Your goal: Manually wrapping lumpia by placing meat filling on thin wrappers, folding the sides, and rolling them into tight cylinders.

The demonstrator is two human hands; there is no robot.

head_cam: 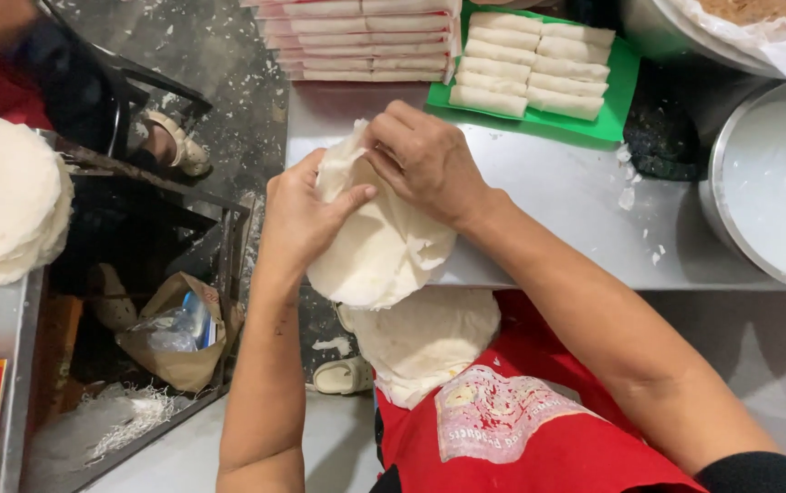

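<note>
Down at my lap, under both hands, a second heap of white wrappers (425,342) rests on my red apron (512,429). Above it, my left hand (302,215) and right hand (425,160) grip one stack of thin round wrappers (379,251) at the steel table (557,201) edge, fingers curled round its top rim, left thumb pressed on the face. Right of my right hand, a big metal basin (776,187) holds something white. Beyond my knuckles, a green tray (626,87) carries rows of pale rolls (534,64), with flat pink-edged packets (361,36) stacked just left of it.
</note>
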